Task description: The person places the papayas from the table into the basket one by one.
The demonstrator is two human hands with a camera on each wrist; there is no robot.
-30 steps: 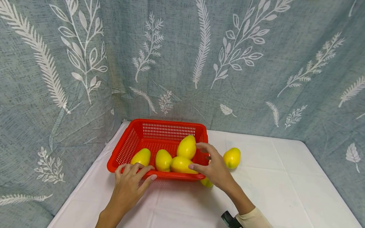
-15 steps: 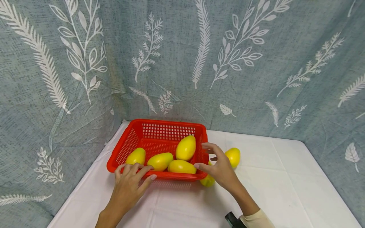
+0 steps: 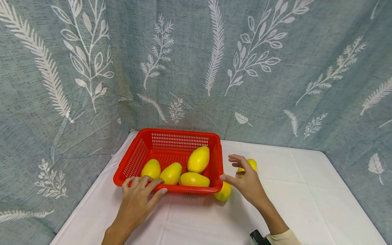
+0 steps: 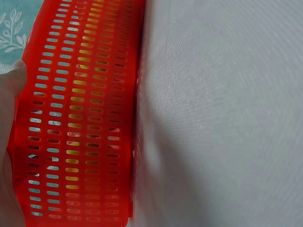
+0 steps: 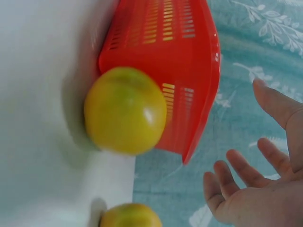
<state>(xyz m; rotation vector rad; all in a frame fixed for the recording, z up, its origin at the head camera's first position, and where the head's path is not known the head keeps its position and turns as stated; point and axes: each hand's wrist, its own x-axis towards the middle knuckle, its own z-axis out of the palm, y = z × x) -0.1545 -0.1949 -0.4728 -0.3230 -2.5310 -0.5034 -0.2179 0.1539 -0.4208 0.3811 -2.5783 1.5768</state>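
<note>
A red plastic basket (image 3: 180, 132) holds several yellow mangoes, among them an upright-leaning mango (image 3: 198, 160) at its right side and a mango (image 3: 194, 179) lying along the front wall. My left hand (image 3: 136, 199) grips the front rim, its fingers curled over the edge and its thumb outside. Just right of the basket, my right hand (image 3: 248, 182) hangs with its fingers spread and nothing between them. One mango (image 3: 223, 192) lies on the table against the basket's right front corner. Another mango (image 3: 252, 164) is partly hidden behind the right hand.
A white cloth (image 3: 306, 190) covers the table. Blue-green curtains (image 3: 190, 68) with white leaf prints hang close behind the basket and at both sides. A dark device (image 3: 258, 237) sits at the right wrist by a cream sleeve (image 3: 284, 237).
My right hand has moved away from the mangoes in the basket, out over the right rim. The mangoes along the front have rolled and shifted. The left hand stays on the rim.
</note>
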